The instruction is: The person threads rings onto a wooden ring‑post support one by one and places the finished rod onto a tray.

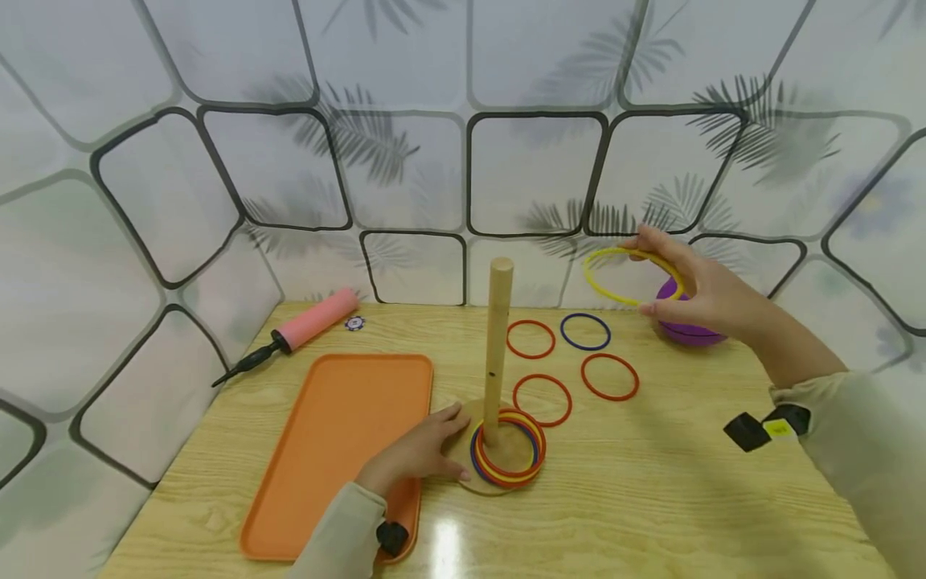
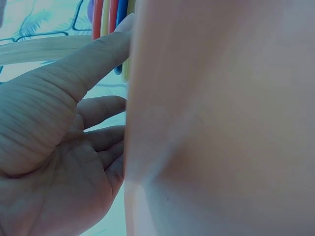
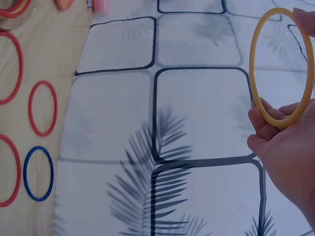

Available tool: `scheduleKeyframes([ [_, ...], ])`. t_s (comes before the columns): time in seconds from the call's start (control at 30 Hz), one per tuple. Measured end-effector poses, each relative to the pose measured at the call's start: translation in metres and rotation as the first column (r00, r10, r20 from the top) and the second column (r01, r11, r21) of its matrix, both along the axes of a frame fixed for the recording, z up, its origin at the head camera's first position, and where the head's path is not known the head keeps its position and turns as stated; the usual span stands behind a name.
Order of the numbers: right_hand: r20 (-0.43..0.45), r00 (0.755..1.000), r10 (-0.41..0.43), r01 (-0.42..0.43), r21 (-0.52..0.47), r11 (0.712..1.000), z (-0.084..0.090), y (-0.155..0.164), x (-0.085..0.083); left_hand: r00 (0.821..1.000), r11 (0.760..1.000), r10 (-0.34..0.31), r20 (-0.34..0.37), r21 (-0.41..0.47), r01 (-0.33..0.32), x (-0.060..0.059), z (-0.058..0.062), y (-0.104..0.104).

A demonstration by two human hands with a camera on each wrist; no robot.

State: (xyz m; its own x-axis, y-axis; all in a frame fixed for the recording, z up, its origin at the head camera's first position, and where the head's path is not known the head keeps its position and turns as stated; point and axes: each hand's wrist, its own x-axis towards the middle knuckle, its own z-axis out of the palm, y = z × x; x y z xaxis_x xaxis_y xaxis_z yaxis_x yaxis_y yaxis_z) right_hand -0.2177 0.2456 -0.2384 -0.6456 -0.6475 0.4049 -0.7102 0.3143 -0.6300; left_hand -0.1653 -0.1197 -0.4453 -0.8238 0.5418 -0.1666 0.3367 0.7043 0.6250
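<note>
My right hand [image 1: 712, 293] pinches a yellow ring [image 3: 253, 64] between thumb and fingers, raised above the back right of the table. My left hand [image 1: 419, 450] rests at the left edge of a round wooden base [image 1: 517, 452], fingers and thumb spread along it. From the base rises a wooden peg [image 1: 499, 338]. Red, yellow and blue rings [image 1: 512, 482] lie stacked around the peg's foot. In the left wrist view the thumb reaches close to the stacked rings [image 2: 97, 22]; a large blurred surface hides the fingertips.
Three red rings [image 1: 531, 357] and a blue ring [image 1: 586, 349] lie behind and right of the peg. An orange tray [image 1: 347, 450] is at left, a pink pump [image 1: 318, 322] and small disc [image 1: 354, 323] behind it. A round purple object [image 1: 690, 336] stands below the right hand.
</note>
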Motion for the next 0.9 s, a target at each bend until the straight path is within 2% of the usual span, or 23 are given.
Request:
scheduleKeyframes([
  [0.07, 0.039, 0.996, 0.079, -0.077, -0.052, 0.996, 0.011, -0.009, 0.0, 1.0, 1.0, -0.003, -0.005, 0.005, 0.003, 0.0, 0.0, 0.0],
  [0.13, 0.06, 0.992, 0.115, -0.11, -0.073, 0.991, 0.02, -0.017, 0.0, 1.0, 1.0, -0.005, -0.009, 0.005, 0.005, 0.0, 0.0, -0.001],
  [0.37, 0.081, 0.987, 0.138, -0.132, -0.083, 0.988, 0.043, -0.044, 0.003, 1.0, 1.0, -0.009, -0.007, 0.011, 0.009, -0.002, -0.002, -0.001],
  [0.6, 0.074, 0.974, 0.214, -0.202, -0.143, 0.969, 0.055, -0.066, 0.006, 1.0, 1.0, -0.007, 0.009, 0.014, 0.007, 0.0, 0.001, -0.001],
  [0.9, 0.023, 0.958, 0.285, -0.28, -0.128, 0.951, 0.058, -0.091, 0.008, 1.0, 1.0, 0.002, 0.014, 0.016, -0.002, 0.0, 0.001, -0.001],
])
